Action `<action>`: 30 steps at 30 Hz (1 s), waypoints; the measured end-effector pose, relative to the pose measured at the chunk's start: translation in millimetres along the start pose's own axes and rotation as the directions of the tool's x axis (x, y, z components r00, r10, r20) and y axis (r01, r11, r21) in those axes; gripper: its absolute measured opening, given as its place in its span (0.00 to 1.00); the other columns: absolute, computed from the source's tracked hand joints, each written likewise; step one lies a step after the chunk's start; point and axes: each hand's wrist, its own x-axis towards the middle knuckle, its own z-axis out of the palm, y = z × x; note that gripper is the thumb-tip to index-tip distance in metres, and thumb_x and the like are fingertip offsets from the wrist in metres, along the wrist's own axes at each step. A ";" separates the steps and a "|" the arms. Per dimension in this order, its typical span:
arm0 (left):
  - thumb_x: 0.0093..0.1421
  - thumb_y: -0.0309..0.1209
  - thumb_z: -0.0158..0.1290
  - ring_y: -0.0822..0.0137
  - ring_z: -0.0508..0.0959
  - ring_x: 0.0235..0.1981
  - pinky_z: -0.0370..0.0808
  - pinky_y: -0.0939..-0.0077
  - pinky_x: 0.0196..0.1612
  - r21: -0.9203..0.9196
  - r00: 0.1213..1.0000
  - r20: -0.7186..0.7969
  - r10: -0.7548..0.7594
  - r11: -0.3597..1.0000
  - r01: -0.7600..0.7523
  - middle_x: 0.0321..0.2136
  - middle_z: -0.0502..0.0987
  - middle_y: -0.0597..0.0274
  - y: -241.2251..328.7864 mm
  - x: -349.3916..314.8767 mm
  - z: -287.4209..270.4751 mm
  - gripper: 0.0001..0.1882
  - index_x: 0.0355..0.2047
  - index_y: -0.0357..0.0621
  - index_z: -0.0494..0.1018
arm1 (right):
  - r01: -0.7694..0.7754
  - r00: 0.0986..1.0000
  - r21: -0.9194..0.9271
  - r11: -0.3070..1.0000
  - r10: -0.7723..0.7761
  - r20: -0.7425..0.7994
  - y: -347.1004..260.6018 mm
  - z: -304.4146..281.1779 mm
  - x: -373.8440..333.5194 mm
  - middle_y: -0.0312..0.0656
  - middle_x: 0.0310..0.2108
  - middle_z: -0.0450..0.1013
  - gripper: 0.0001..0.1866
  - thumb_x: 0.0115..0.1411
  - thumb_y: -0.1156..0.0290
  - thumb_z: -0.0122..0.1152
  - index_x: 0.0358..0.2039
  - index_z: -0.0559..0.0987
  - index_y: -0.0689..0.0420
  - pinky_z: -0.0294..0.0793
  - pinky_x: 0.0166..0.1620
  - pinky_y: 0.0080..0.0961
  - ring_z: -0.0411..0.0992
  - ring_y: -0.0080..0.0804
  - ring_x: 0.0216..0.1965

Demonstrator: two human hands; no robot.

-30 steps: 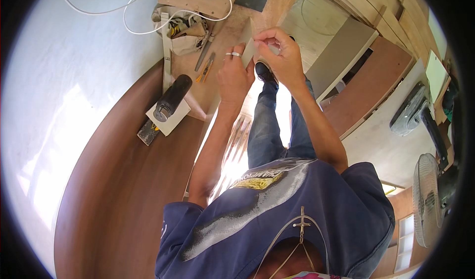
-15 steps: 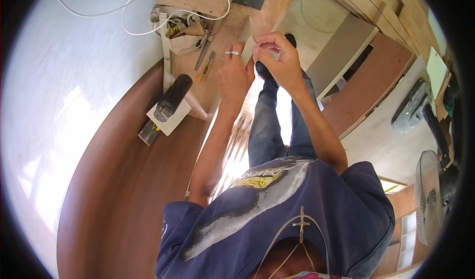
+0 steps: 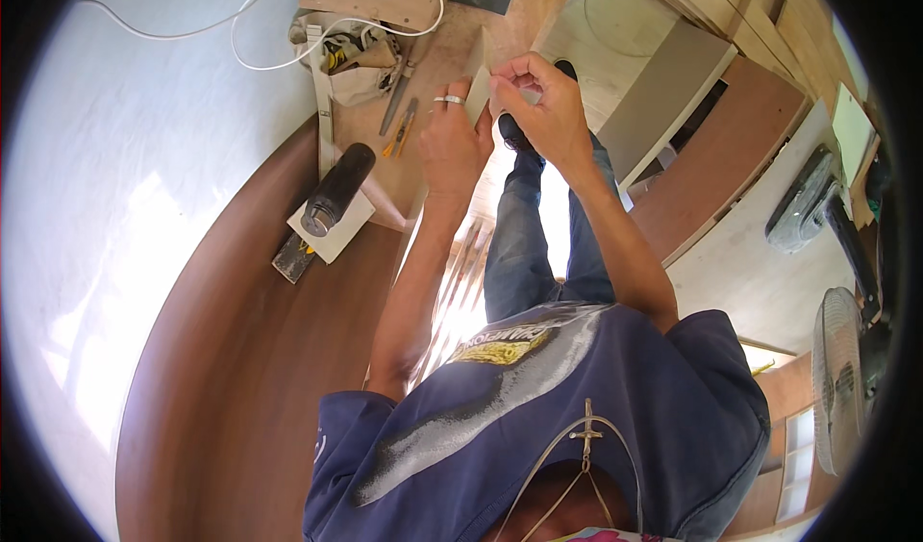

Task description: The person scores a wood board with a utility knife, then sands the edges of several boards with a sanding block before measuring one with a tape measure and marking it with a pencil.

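My left hand (image 3: 452, 148), with rings on one finger, is closed around the edge of a narrow pale board (image 3: 478, 69), its thumb on the side toward my right hand. Just right of it, my right hand (image 3: 550, 114) pinches thumb and forefinger together at that same edge. Whatever lies between those fingertips is too small to make out. Left of my left hand, an orange-handled tool (image 3: 392, 146) and a dark flat file-like tool (image 3: 395, 104) lie on the wooden surface.
A canvas tool bag (image 3: 365, 75) and a white cable (image 3: 336, 32) are at the far left. Nearer stands a black bottle (image 3: 344, 181) on a white square, above a curved brown panel (image 3: 250, 369). Grey and brown boards (image 3: 663, 100) and a fan (image 3: 838, 378) are at right.
The view has shifted slightly. My right hand has lifted its pinch a little toward the far side; my left hand keeps its place on the board.
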 end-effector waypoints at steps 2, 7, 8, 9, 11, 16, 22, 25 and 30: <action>0.62 0.35 0.59 0.37 0.79 0.40 0.77 0.48 0.39 -0.038 0.999 0.020 -0.031 0.999 0.032 0.42 0.78 0.41 2.5 -0.4 -1.2 0.21 0.54 0.43 0.72 | -0.011 0.999 -0.026 1.000 0.012 0.032 3.3 -3.6 5.2 0.44 0.31 0.80 0.10 0.61 0.71 0.64 0.38 0.80 0.66 0.77 0.39 0.28 0.78 0.31 0.33; 0.62 0.35 0.59 0.39 0.80 0.40 0.77 0.49 0.39 -0.017 0.999 0.030 -0.031 0.999 0.032 0.43 0.78 0.43 0.7 -1.2 -0.3 0.21 0.54 0.44 0.71 | -0.078 0.992 -0.103 0.992 0.088 0.092 3.6 2.1 5.2 0.43 0.27 0.77 0.10 0.63 0.70 0.59 0.37 0.77 0.66 0.75 0.36 0.27 0.75 0.30 0.28; 0.60 0.35 0.61 0.42 0.81 0.39 0.78 0.50 0.37 0.013 1.000 0.023 -0.021 1.000 0.021 0.44 0.78 0.47 0.3 -0.9 0.0 0.22 0.54 0.47 0.71 | -0.069 0.994 -0.042 0.997 0.072 0.078 9.5 5.2 4.5 0.43 0.26 0.75 0.10 0.64 0.69 0.58 0.36 0.76 0.65 0.75 0.36 0.27 0.73 0.30 0.28; 0.60 0.35 0.61 0.42 0.81 0.39 0.78 0.50 0.37 0.012 1.000 0.023 -0.020 1.000 0.020 0.44 0.78 0.47 0.3 -0.5 1.0 0.22 0.54 0.47 0.71 | -0.058 0.996 0.018 0.998 0.057 0.063 14.4 6.5 4.9 0.42 0.25 0.74 0.10 0.65 0.69 0.56 0.36 0.74 0.65 0.75 0.35 0.27 0.72 0.29 0.27; 0.60 0.35 0.60 0.42 0.81 0.39 0.79 0.51 0.37 0.010 1.000 0.018 -0.009 1.000 0.009 0.44 0.78 0.47 1.0 -1.0 2.7 0.21 0.53 0.47 0.71 | -0.109 0.994 0.181 0.977 0.109 0.014 22.0 1.0 6.8 0.43 0.26 0.74 0.10 0.67 0.69 0.54 0.36 0.74 0.64 0.75 0.36 0.27 0.71 0.29 0.27; 0.64 0.36 0.58 0.37 0.80 0.39 0.77 0.48 0.40 -0.042 0.999 0.032 -0.041 0.998 0.042 0.41 0.79 0.41 -2.0 0.4 0.6 0.20 0.54 0.43 0.72 | -0.214 0.974 0.250 0.944 0.186 0.129 32.7 -12.0 -0.7 0.44 0.29 0.74 0.10 0.70 0.68 0.53 0.41 0.75 0.64 0.77 0.38 0.29 0.73 0.29 0.30; 0.59 0.35 0.61 0.41 0.81 0.39 0.79 0.50 0.37 -0.030 0.998 0.045 -0.032 0.999 0.034 0.45 0.77 0.46 -7.1 0.9 1.6 0.22 0.54 0.47 0.71 | 0.212 0.976 -0.160 0.964 -0.216 -0.009 -2.8 12.3 -29.7 0.45 0.45 0.74 0.22 0.63 0.75 0.62 0.58 0.77 0.58 0.75 0.50 0.27 0.78 0.37 0.45; 0.60 0.36 0.61 0.40 0.81 0.39 0.79 0.50 0.37 -0.033 0.998 0.046 -0.034 0.999 0.036 0.45 0.77 0.46 -7.3 1.2 0.9 0.22 0.53 0.46 0.71 | 0.201 0.978 -0.150 0.968 -0.207 -0.026 -4.3 12.9 -33.2 0.44 0.44 0.75 0.22 0.63 0.76 0.62 0.58 0.78 0.56 0.75 0.49 0.27 0.77 0.35 0.44; 0.60 0.36 0.61 0.40 0.81 0.39 0.78 0.50 0.37 -0.028 0.995 0.081 -0.058 0.998 0.061 0.45 0.77 0.46 -4.3 4.2 -2.2 0.23 0.53 0.46 0.71 | 0.200 0.980 -0.080 0.977 -0.201 -0.009 1.0 2.7 -27.6 0.43 0.43 0.78 0.19 0.63 0.77 0.62 0.55 0.80 0.56 0.74 0.47 0.25 0.77 0.34 0.43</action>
